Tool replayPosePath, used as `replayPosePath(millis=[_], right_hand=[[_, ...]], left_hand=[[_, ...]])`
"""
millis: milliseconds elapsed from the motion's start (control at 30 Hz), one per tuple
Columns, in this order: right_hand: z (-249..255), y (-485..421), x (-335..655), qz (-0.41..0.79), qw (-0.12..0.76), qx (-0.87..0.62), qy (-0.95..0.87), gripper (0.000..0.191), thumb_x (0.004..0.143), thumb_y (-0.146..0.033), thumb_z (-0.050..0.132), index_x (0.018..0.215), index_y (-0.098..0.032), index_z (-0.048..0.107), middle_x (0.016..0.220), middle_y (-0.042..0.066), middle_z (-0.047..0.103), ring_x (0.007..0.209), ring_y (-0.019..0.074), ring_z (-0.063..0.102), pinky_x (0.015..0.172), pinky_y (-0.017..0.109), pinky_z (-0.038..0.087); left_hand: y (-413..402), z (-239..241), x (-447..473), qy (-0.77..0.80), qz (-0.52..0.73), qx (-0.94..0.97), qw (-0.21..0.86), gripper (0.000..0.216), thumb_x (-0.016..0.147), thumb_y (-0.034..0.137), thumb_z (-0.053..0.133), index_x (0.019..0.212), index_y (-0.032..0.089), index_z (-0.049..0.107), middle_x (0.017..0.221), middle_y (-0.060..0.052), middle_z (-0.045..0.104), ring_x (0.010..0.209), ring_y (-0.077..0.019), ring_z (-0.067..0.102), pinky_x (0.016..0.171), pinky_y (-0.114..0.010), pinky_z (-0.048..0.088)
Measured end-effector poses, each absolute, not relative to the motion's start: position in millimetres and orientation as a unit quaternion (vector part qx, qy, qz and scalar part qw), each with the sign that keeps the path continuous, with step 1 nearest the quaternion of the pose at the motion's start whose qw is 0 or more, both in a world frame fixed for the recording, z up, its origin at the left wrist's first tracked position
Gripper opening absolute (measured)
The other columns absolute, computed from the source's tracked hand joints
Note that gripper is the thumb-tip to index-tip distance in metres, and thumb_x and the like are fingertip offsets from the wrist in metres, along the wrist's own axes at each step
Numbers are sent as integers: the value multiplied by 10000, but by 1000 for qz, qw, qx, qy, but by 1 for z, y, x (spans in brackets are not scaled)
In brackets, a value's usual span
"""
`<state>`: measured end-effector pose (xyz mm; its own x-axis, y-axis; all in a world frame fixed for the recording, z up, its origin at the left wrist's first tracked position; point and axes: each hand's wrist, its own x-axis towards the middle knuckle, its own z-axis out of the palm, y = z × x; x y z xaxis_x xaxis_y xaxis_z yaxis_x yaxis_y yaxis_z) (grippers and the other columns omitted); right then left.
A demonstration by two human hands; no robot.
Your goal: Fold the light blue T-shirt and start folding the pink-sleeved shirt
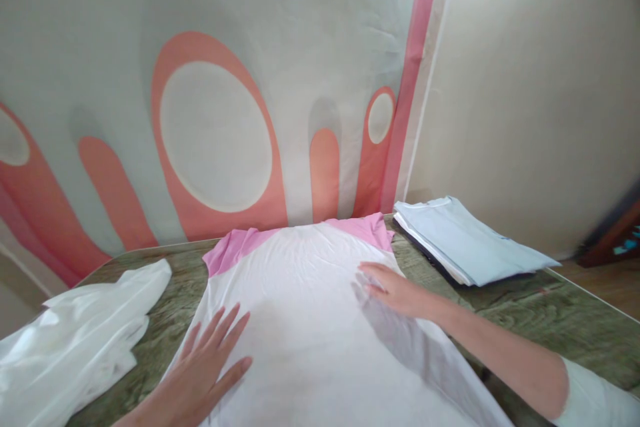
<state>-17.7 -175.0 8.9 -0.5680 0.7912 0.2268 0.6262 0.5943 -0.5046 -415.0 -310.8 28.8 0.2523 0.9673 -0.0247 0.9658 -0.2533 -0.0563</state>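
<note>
A white T-shirt (pixel 305 320) with pink sleeves lies spread out on the table, its sleeve end toward the wall and its near end running out of view. Over its left side is my left hand (pixel 205 360), palm down with the fingers spread. My right hand (pixel 393 287) is at the shirt's right side, fingers stretched out to the left and a shadow below it. Neither hand grips anything. Fine wrinkles run through the cloth between the two sleeves.
At the back right lies a stack of folded garments (pixel 470 240), pale blue on top. A crumpled white cloth (pixel 80 340) is on the left. The wood-patterned table (pixel 565 307) meets a wall (pixel 360 13) with orange shapes. A dark object (pixel 610 233) stands at far right.
</note>
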Motion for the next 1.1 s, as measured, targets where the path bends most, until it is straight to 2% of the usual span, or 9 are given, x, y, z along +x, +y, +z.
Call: replayPosePath(millis=[100, 233, 367, 500, 600, 700, 833, 1100], right_hand=[[9, -114, 11, 115, 234, -586, -767, 347, 815, -100, 447, 1126, -154, 591, 1107, 83, 638, 1006, 171, 584, 896, 286, 425], [8, -57, 41, 70, 211, -678, -700, 313, 826, -61, 429, 1088, -101, 597, 1013, 120, 662, 948, 189, 604, 844, 284, 434], [3, -29, 42, 44, 161, -719, -675, 246, 865, -153, 498, 1092, -97, 574, 1026, 108, 638, 956, 196, 594, 845, 337, 452], [0, -11, 27, 28, 103, -733, -672, 281, 881, -326, 534, 1099, -149, 556, 1101, 70, 580, 946, 186, 579, 812, 398, 487], [3, -7, 22, 14, 70, -737, -672, 261, 882, -326, 531, 1066, -144, 571, 1060, 68, 593, 914, 179, 587, 786, 365, 494], [12, -16, 26, -22, 60, -751, -657, 216, 907, -230, 460, 1050, -128, 584, 1046, 121, 592, 919, 196, 602, 760, 298, 469], [26, -34, 40, -85, 49, -770, -630, 335, 920, -158, 307, 1183, -100, 508, 1171, 199, 503, 1001, 260, 578, 784, 348, 446], [43, -46, 46, -97, -18, -770, -630, 307, 852, -112, 396, 1064, -111, 618, 1097, 189, 570, 1052, 270, 545, 823, 374, 427]], left_hand=[[-273, 56, -373, -551, 28, -834, -21, 622, 903, 571, 266, 1438, 265, 183, 1498, -18, 113, 1375, -239, 110, 1093, -444, 170], [-201, 65, -294, -500, 70, -859, -86, 637, 911, 532, 255, 1421, 150, 244, 1493, -101, 161, 1369, -247, 151, 1071, -426, 221], [-130, 42, -218, -511, 39, -855, -84, 620, 897, 494, 314, 1401, 135, 270, 1493, -116, 172, 1367, -253, 161, 1073, -448, 204], [-94, 12, -177, -531, 6, -844, -73, 649, 910, 506, 213, 1405, 86, 246, 1494, -144, 153, 1368, -274, 142, 1078, -489, 162], [-87, -8, -170, -536, -34, -842, -49, 693, 900, 551, 153, 1421, 98, 214, 1500, -126, 140, 1373, -272, 117, 1091, -495, 109], [-84, -22, -172, -530, -65, -845, -27, 722, 882, 596, 120, 1424, 129, 219, 1500, -102, 159, 1374, -260, 112, 1095, -492, 93], [-80, -31, -173, -527, -79, -846, -21, 749, 865, 623, 112, 1422, 136, 234, 1498, -100, 172, 1369, -269, 127, 1089, -509, 89], [-79, -34, -172, -528, -87, -844, -16, 736, 859, 629, 125, 1418, 169, 256, 1495, -79, 193, 1368, -263, 138, 1093, -499, 90]])
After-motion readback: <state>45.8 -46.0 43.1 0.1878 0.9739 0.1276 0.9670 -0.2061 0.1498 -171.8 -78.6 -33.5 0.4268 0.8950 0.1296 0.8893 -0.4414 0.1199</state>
